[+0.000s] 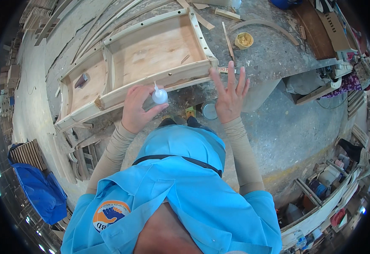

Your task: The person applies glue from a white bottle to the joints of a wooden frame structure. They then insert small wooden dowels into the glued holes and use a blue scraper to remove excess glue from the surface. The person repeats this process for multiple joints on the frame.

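Left hand (pixel 137 108) gripped a smooth white plastic bottle (pixel 160 96), thin-nozzled, between thumb and fingers before a pale, hole-drilled wooden frame (pixel 193 71). Right hand (pixel 230 96) hung near its corner, fingers apart. Beyond, a round tub (pixel 239 46) held lumpy yellow paste (pixel 245 40).

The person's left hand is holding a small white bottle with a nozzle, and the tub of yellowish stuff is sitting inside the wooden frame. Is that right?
Not quite: the head view shows the tub outside the wooden frame, on the grey surface to its right. The left hand is indeed holding the small white bottle.
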{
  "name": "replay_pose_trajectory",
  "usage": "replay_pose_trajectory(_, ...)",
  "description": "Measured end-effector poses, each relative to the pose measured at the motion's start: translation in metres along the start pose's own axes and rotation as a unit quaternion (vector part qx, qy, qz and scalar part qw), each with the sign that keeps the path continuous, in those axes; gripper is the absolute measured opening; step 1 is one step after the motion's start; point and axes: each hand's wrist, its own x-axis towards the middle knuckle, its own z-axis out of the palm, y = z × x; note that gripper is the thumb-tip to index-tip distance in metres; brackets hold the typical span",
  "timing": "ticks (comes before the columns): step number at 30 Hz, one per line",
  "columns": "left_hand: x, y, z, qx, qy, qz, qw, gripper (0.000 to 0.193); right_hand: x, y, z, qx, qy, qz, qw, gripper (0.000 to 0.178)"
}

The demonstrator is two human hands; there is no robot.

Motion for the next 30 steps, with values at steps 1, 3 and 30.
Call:
replay_pose_trajectory(1, 0.001, -0.002, -0.001, 0.0, 0.0, -0.001, 1.0, 0.034, 0.004, 0.001, 0.0, 0.001, 0.008, 0.012, 1.0, 0.079)
replay_pose_trajectory(3, 0.001, -0.003, -0.003, -0.01, 0.011, -0.003, 1.0, 0.034, -0.001, 0.003, 0.003, 0.022, 0.032, -0.014, 0.999, 0.079)
replay_pose_trajectory(30, -0.026, -0.04, -0.003, -0.058, 0.172, -0.086, 0.98, 0.053, 0.424, 0.109, 0.179, -0.202, -0.251, -0.164, 0.932, 0.02)
